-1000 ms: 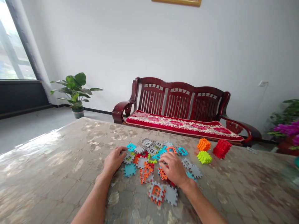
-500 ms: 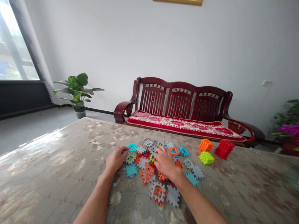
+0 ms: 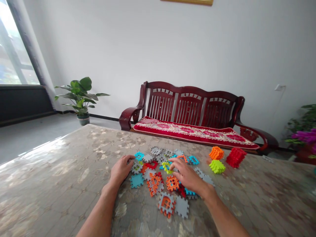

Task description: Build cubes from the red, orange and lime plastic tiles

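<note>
Interlocking plastic tiles in grey, orange, blue, red and lime green lie in a loose pile on the table. My right hand [image 3: 184, 172] reaches in from the right, thumb and fingers closed on a lime-green tile [image 3: 167, 168] with a cut-out middle. Below that tile lies an orange window tile [image 3: 172, 183]. At the pile's left edge rests my left hand [image 3: 122, 169], its fingers loosely bent and apart, against a grey tile [image 3: 136, 167]. A teal tile [image 3: 136, 180] is close to that hand. Nearer me are a plain grey tile [image 3: 182, 206] and an orange arched-window piece [image 3: 167, 203].
Right of the pile stand an orange cube [image 3: 216, 153], a lime-green block [image 3: 217, 167] and a red block [image 3: 236, 157]. A patterned cloth covers the table [image 3: 61, 184]. Behind it is a wooden bench [image 3: 189, 107], with a potted plant [image 3: 82, 95] to the left.
My right hand has shifted to the right and nearer me, drawing the lime-green tile along and uncovering the orange window tile. My left hand stays at the pile's left edge.
</note>
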{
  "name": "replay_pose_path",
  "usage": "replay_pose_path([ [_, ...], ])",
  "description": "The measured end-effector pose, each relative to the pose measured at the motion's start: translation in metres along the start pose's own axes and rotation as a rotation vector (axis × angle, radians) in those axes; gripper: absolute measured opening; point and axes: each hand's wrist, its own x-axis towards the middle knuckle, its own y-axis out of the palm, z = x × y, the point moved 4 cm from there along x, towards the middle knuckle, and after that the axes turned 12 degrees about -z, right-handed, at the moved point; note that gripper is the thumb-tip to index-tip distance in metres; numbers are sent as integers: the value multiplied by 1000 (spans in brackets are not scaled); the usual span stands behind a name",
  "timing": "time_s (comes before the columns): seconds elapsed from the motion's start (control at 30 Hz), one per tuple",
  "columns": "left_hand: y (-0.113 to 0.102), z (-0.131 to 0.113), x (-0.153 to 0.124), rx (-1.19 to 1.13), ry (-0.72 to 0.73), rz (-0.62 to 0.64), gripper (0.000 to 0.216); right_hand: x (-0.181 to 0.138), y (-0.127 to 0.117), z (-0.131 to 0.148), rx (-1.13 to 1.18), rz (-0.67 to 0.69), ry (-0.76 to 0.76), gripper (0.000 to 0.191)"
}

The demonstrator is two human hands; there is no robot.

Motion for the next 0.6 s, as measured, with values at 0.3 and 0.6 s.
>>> replay_pose_path([
  [0.3,0,0,0,10,1,-11,34,-33,4,-42,84,-71,181,28],
  [0.6,-2,-1,0,19,-12,-1,33,-28,5,-31,-8,30,164,48],
])
